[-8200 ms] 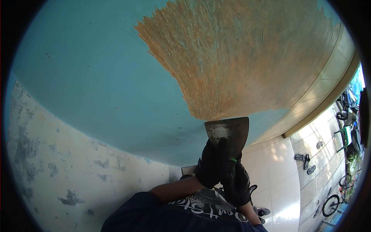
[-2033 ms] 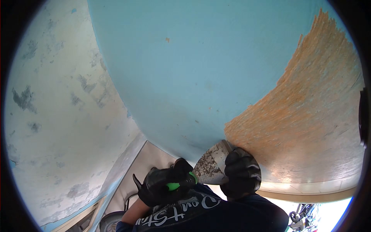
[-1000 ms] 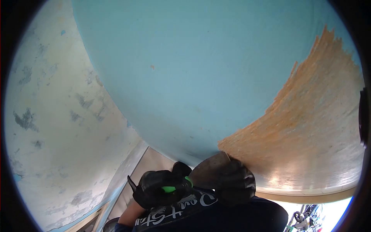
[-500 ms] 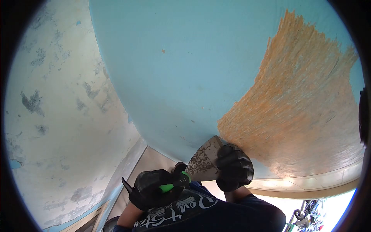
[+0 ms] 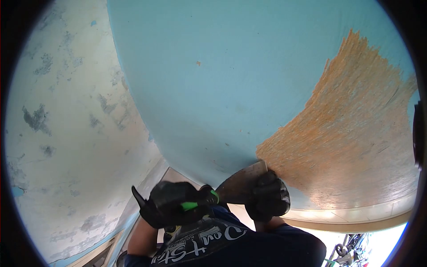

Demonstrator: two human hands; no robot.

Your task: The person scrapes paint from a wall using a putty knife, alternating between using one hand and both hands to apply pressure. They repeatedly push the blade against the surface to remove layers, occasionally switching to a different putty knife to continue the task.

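Observation:
My left hand (image 5: 171, 204), in a black glove, is closed round the black and green handle of a wide scraper (image 5: 238, 184). The metal blade slants up to the right, its far edge at the blue painted surface (image 5: 191, 98), beside the bare orange-brown patch (image 5: 338, 133). My right hand (image 5: 267, 196), also black-gloved, has its fingers curled at the right side of the blade and presses on it. The patch has a ragged, streaked border against the blue paint.
A whitish wall (image 5: 80, 133) with grey stains and flaked spots rises on the left. A pale ledge (image 5: 351, 217) curves along the lower right. Below it, in bright light, stand cluttered metal objects (image 5: 349, 251), hard to make out.
The scraper blade has tilted, so that its face looks darker and narrower. My left hand has risen slightly. The blue surface and bare patch have shifted a little right and down in view.

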